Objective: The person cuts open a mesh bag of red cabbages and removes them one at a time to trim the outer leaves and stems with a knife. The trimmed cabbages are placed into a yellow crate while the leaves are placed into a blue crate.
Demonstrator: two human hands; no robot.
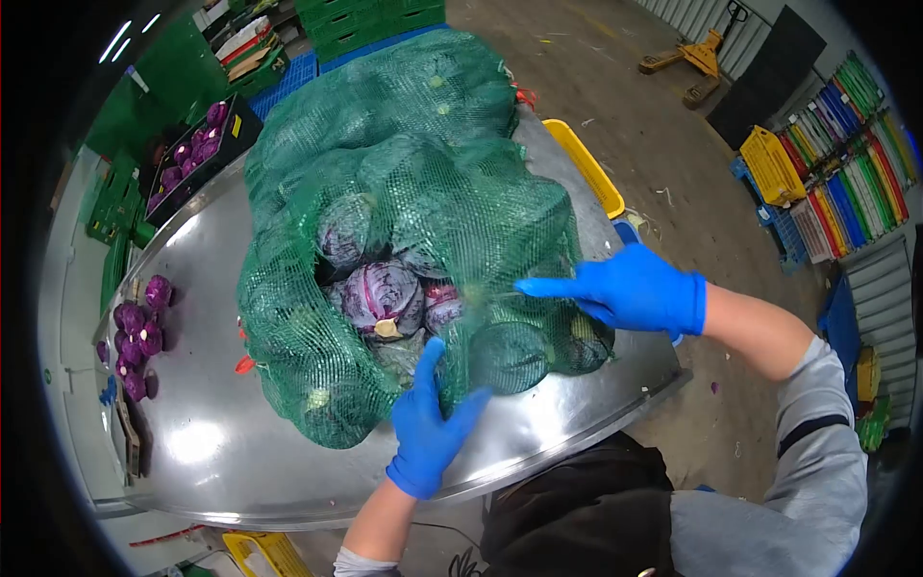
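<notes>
Green mesh sacks (423, 192) full of cabbages lie on a steel table. Through an opening in the nearer sack a red cabbage (383, 296) shows, with other heads around it. My left hand (430, 428), in a blue glove, is at the sack's near edge below the opening, its thumb and fingers spread and nothing visible in them. To the right of the opening is my right hand (625, 288), also blue-gloved, its index finger stretched out to the left over the mesh. Its other fingers are bent and partly hidden, so what they hold cannot be made out.
Small purple cabbages (137, 332) sit on the table's left side. A black crate (236, 135) of purple cabbages stands at the back left. A yellow crate (585, 168) is beyond the right edge. A pallet jack (702, 58) stands on the floor.
</notes>
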